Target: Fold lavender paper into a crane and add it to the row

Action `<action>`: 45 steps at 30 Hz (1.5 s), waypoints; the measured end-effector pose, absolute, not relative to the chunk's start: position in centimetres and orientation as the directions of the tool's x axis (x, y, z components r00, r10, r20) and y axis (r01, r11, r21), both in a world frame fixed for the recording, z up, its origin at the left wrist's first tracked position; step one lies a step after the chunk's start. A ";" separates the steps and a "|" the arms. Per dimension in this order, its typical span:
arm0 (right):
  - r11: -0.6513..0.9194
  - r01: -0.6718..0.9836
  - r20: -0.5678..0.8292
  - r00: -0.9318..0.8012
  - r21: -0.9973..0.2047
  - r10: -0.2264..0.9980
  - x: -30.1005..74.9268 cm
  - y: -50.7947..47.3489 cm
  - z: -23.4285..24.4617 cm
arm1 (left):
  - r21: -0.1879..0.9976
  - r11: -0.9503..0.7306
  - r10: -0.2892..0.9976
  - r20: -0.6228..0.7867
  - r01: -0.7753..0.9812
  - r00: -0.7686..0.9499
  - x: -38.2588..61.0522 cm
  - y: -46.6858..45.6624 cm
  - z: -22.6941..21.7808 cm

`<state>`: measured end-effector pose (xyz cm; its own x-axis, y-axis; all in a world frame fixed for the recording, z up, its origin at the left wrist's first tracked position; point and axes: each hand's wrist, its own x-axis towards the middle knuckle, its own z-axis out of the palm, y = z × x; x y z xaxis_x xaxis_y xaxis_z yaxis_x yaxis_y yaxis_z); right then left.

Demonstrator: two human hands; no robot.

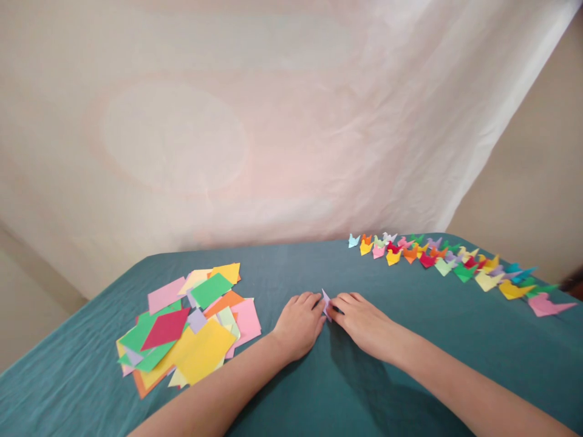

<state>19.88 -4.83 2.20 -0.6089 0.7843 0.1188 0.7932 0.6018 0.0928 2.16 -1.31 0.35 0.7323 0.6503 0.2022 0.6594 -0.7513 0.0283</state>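
Near the middle of the table, a small folded piece of lilac origami paper [326, 303] stands between my two hands, narrow and pointed at the top. My left hand [300, 321] is closed, its fingertips pressed on the paper's left side. From the other side, my right hand [357, 318] pinches the paper between thumb and fingers. Parts of the paper are hidden behind the fingertips.
A loose pile of coloured paper squares [204, 352] lies to the left. Rows of small folded paper birds [446, 266] stand along the back right edge. A teal cloth [282, 267] covers the table, and a pale sheet [282, 139] hangs behind it.
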 end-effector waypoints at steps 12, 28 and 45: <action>0.678 0.731 -0.059 -0.682 -0.074 0.729 21.3 -5.3 3.7 | 0.150 -0.732 0.678 0.246 0.664 0.692 1.7 -0.9 0.2; 0.685 0.667 -0.120 -0.736 -0.293 0.666 23.3 -3.9 3.8 | 0.396 -0.674 0.739 0.334 0.624 0.585 1.6 0.0 -1.2; 0.615 0.688 -0.137 -0.702 -0.385 0.699 23.7 -3.4 3.8 | 0.511 -0.627 0.778 0.359 0.588 0.516 1.6 0.5 -1.2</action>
